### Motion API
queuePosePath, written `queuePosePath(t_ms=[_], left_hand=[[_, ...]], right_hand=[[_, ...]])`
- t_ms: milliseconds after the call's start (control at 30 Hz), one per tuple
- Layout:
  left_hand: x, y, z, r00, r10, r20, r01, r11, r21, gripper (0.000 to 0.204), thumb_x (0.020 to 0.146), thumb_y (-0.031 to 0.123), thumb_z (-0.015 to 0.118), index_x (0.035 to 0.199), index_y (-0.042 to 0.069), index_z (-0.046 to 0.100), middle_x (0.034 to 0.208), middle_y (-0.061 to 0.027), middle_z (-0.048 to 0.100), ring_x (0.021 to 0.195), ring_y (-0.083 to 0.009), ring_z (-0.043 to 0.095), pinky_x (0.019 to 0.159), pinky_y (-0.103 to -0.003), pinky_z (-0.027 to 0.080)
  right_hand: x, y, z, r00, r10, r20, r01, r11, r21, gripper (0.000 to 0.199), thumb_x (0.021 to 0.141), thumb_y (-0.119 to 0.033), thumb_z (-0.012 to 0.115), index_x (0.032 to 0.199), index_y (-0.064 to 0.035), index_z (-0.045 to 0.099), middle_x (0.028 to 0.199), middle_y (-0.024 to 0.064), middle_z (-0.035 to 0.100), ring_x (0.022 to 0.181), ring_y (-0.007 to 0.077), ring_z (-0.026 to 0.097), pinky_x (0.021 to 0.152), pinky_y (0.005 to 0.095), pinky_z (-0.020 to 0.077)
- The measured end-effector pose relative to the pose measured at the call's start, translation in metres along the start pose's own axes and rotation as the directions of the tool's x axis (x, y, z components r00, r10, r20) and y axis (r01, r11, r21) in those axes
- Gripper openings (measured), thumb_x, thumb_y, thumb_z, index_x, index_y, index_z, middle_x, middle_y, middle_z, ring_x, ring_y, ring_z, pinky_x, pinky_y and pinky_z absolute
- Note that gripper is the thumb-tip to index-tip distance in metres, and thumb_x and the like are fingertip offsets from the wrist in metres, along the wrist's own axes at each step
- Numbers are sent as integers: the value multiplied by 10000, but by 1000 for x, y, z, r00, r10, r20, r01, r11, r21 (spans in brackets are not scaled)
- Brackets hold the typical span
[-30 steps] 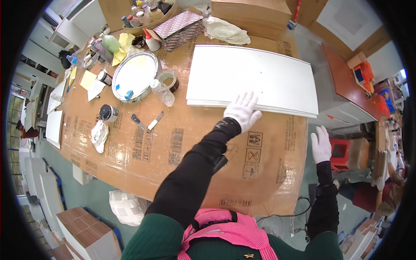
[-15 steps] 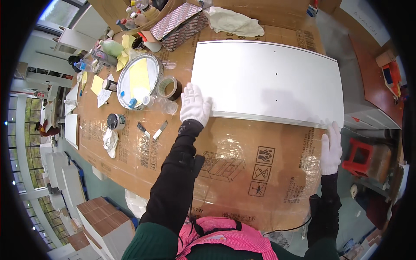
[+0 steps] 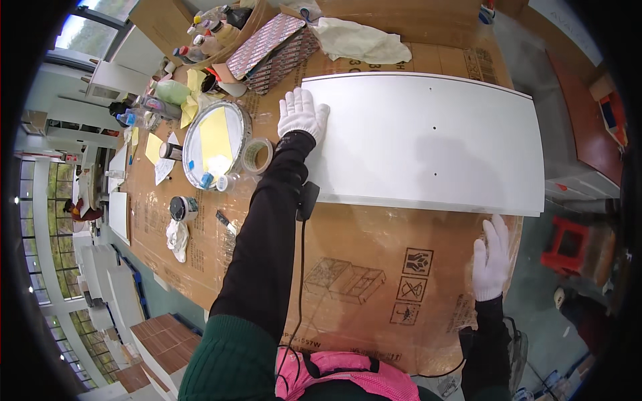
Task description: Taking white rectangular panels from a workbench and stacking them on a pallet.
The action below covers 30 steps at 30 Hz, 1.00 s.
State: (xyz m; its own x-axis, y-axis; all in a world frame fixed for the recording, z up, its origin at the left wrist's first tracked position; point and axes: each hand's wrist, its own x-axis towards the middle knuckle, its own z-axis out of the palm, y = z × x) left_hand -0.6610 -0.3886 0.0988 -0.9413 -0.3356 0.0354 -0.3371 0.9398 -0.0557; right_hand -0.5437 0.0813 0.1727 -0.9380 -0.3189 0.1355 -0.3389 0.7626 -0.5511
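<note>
A long white panel (image 3: 401, 144) with a few small dark holes lies on the cardboard-covered table (image 3: 354, 234). My left hand (image 3: 302, 113), in a white glove, is at its left edge with fingers stretched out toward the far left corner. The palm side of that hand is hidden. Just on the near side of the panel's right end is my right hand (image 3: 491, 259), also gloved. Its fingers are straight and slightly apart, with nothing in them, and the fingertips come close to the near edge.
Left of the panel are a roll of clear tape (image 3: 256, 156), a round tub lid with yellow paper (image 3: 217, 140), a dark jar (image 3: 180, 208), a white rag (image 3: 177, 239) and a scraper (image 3: 226, 222). A white cloth (image 3: 361, 41) lies behind; a red stool (image 3: 565, 246) stands right.
My left hand has slid along the panel's left edge, away from me. My right hand has left the near right corner and come back toward me and left. The view has shifted slightly.
</note>
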Motion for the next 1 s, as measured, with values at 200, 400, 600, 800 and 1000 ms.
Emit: queuePosePath(t_ms=[200, 400, 600, 800, 1000], left_hand=[[-82, 43, 6, 988, 138, -76, -144, 986, -87, 759, 950, 531, 295, 1446, -43, 283, 1527, -226, 241, 1441, -347, 165, 1185, -439, 42], [-33, 24, -9, 997, 70, -16, -72, 990, -120, 761, 940, 538, 305, 1450, -26, 274, 1532, -219, 233, 1434, -361, 183, 1178, -434, 72], [13, 19, 1, 999, -20, -34, 16, 993, -118, 741, 945, 530, 294, 1448, -15, 285, 1523, -225, 254, 1430, -373, 189, 1166, -470, 86], [-33, 39, 20, 984, 99, -146, -104, 994, -30, 745, 950, 526, 279, 1450, -25, 288, 1538, -218, 218, 1447, -358, 134, 1179, -460, 22], [-18, 35, 2, 979, 172, -113, -185, 975, -121, 748, 944, 516, 328, 1444, -38, 285, 1539, -224, 209, 1442, -365, 152, 1178, -443, 51]], right_hand=[[-20, 12, 1, 995, 98, 25, -99, 995, 30, 379, 896, -87, 544, 1260, 18, 519, 1379, 206, 464, 1294, 388, 409, 1102, 447, 290], [-25, 7, 19, 994, 69, 89, -76, 994, 79, 367, 906, -102, 540, 1253, 15, 522, 1372, 207, 469, 1292, 397, 408, 1095, 449, 305], [-35, 24, 20, 982, 141, 124, -150, 987, 61, 378, 893, -121, 561, 1245, 9, 528, 1371, 211, 470, 1292, 403, 405, 1104, 457, 293], [-44, 23, 31, 992, 37, 117, -27, 996, -87, 412, 861, -119, 590, 1247, 5, 524, 1369, 211, 465, 1308, 414, 381, 1122, 494, 262], [-44, 24, 48, 992, -88, 87, 107, 964, -244, 470, 840, -169, 595, 1263, 14, 502, 1361, 239, 456, 1298, 451, 375, 1109, 568, 244]])
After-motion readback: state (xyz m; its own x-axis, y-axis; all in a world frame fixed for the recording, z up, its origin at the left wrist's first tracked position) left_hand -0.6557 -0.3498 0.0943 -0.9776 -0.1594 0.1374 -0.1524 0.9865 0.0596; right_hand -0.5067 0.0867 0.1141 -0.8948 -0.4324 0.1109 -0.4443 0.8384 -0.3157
